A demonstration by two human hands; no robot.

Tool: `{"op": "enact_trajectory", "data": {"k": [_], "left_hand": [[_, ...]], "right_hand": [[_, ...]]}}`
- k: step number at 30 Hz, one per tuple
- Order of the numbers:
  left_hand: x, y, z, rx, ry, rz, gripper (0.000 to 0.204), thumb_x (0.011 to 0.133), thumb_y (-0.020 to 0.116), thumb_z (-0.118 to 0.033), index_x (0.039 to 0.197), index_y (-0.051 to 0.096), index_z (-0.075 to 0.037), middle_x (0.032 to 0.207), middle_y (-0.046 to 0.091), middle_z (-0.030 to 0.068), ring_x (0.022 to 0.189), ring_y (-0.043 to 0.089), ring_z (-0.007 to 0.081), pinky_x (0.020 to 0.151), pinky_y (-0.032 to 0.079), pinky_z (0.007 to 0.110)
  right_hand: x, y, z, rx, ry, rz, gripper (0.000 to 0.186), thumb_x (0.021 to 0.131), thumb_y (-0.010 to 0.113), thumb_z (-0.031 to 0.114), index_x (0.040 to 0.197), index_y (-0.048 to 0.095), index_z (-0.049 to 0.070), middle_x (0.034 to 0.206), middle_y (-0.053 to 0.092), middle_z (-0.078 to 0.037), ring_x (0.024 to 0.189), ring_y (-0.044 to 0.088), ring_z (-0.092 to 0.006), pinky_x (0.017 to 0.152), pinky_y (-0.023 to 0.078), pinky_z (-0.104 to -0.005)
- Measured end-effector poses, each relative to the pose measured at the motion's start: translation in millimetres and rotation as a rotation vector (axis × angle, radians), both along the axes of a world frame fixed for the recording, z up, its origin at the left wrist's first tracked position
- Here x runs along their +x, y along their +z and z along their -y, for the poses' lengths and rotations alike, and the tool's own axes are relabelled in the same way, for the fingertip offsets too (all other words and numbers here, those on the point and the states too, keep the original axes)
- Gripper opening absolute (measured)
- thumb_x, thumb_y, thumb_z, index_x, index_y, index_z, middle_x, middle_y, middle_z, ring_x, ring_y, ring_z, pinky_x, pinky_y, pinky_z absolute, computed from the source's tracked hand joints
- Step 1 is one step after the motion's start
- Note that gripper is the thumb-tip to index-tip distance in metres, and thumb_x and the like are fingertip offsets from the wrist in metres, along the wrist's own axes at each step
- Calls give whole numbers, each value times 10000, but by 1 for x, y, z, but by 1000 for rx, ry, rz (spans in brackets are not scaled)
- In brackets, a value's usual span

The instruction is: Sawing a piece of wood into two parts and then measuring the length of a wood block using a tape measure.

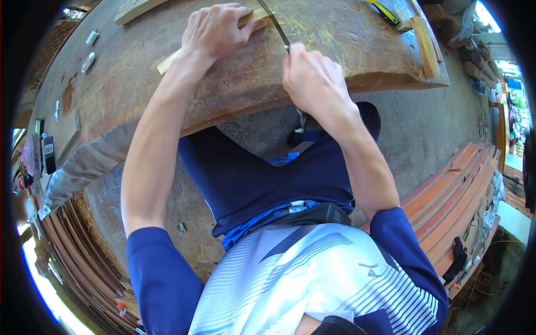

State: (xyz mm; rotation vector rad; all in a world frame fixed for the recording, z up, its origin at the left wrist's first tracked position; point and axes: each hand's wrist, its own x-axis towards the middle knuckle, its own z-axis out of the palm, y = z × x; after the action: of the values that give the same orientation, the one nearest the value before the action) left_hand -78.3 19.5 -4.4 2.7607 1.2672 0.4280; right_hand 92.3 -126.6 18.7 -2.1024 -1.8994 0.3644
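A pale wooden strip point(261, 19) lies slantwise on the worn wooden workbench point(139, 72). My left hand point(216, 30) is closed over it, fingers and thumb pressing it near its far end; the other end sticks out beside my left wrist. In my right hand point(315, 75) is a tool with a long, narrow, dark metal blade point(276, 23). Its handle is hidden in my closed fingers. The blade crosses the strip's far end, just right of my left fingertips. Whether it is a saw or a file, I cannot tell.
A yellow-and-black utility knife point(385, 13) and a wood block point(425, 47) lie at the bench's right. Toward the left are a small white bottle point(92, 38), a white oval object point(87, 62) and a black device point(49, 155). Reddish boards point(455, 195) are stacked at right.
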Motion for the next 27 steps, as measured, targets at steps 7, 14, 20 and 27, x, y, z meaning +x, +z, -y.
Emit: {"op": "enact_trajectory", "data": {"k": [7,14,20,27], "left_hand": [[-2,-2,-3,172,-71,57,323,974,695,-354,1160,805,-114,1088,790,102,940,758,340,865,603,431],[0,5,6,126,-87,62,329,980,689,-358,1160,803,-107,1060,791,110,913,759,352,857,603,433],[-7,3,-3,207,21,72,329,985,685,-380,1151,808,-124,1053,792,92,937,757,355,855,598,441],[6,1,14,121,-115,128,349,980,686,-427,1051,822,-113,966,780,92,864,756,334,814,593,448]], "right_hand": [[12,13,15,-58,-26,-20,292,1003,513,168,962,669,-75,881,727,-324,873,739,-477,840,583,-538],[-2,2,-33,30,31,-43,263,959,533,134,939,705,-64,954,743,-311,914,748,-450,870,586,-515],[-2,17,30,-79,-9,-30,220,938,544,99,979,666,-80,937,733,-338,911,754,-446,850,595,-511],[5,12,-34,-50,49,-36,226,942,516,82,985,667,-81,937,735,-329,924,748,-457,855,587,-533]]}}
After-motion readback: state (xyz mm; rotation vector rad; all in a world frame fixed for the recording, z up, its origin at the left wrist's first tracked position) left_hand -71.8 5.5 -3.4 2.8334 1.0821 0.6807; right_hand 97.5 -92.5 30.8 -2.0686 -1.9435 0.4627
